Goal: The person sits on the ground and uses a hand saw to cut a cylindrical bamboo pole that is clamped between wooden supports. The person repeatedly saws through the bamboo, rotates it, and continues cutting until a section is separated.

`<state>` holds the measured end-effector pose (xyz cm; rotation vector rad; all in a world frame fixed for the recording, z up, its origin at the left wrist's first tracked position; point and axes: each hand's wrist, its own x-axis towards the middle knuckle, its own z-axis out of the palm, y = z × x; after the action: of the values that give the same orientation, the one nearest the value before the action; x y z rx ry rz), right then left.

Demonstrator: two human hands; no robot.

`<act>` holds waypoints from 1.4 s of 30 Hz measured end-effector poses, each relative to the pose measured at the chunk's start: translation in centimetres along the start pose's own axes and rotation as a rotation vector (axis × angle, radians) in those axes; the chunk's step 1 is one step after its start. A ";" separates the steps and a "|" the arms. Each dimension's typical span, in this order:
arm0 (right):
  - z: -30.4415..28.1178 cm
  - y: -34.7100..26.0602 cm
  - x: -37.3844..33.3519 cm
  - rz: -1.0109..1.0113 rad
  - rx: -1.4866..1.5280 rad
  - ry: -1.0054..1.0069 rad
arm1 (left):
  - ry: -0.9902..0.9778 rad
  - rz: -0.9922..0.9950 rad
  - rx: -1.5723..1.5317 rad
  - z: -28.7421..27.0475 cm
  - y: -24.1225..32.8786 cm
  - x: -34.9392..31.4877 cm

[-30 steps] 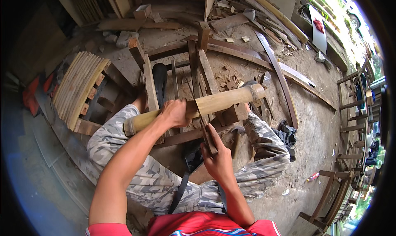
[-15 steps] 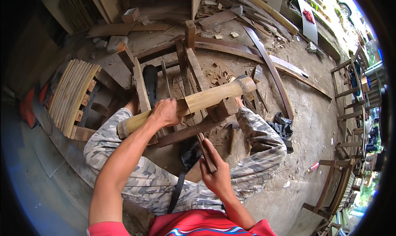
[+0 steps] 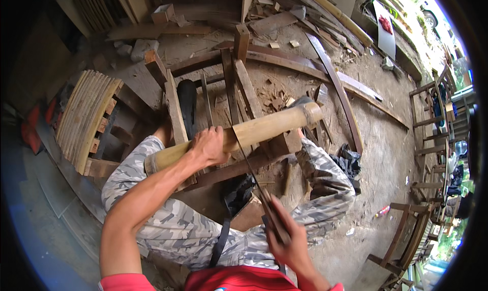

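Observation:
A thick bamboo pole [image 3: 277,122] lies slantwise across a low wooden frame [image 3: 226,174] between my knees, its right end higher in the picture. My left hand [image 3: 209,144] is wrapped over the pole left of its middle and presses on it. In my right hand [image 3: 291,240] is the wooden handle of a handsaw [image 3: 254,176]. The thin saw blade crosses the bamboo just right of my left hand. How deep the blade sits in the bamboo cannot be made out.
A slatted wooden stool [image 3: 86,120] lies at the left. Wood chips [image 3: 277,95] litter the floor beyond the frame. Long planks [image 3: 335,92] and scrap wood stretch across the back right. A black plastic bag [image 3: 348,158] is by my right knee; wooden chair frames [image 3: 406,230] stand far right.
My right hand has pulled the saw back toward my body and slightly right, so more blade shows on the near side of the bamboo. My left hand keeps its hold.

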<state>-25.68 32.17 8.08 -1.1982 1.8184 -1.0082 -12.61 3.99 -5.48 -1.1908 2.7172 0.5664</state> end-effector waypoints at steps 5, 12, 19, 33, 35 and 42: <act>6.9 3.1 8.0 0.036 0.152 0.071 | 0.048 -0.010 0.019 0.1 -0.7 0.3; 5.9 3.4 7.4 -0.003 0.170 0.102 | 0.073 -0.012 0.050 -0.4 -0.3 0.2; 2.6 1.5 0.2 -0.048 0.036 0.053 | 0.088 -0.008 0.042 0.1 -0.8 0.2; 2.7 3.7 1.8 -0.047 -0.015 0.045 | -0.023 0.038 0.045 0.0 -0.2 0.1; 4.9 5.4 6.5 -0.093 0.059 0.059 | 0.060 0.036 0.028 0.5 -0.5 -0.3; 7.8 11.0 6.9 -0.196 0.233 0.129 | -0.055 0.040 0.153 -0.8 -1.4 1.6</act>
<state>-25.07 26.83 -6.05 -1.2060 1.6467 -1.3962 -12.64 1.72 -5.54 -1.0708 2.6877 0.3819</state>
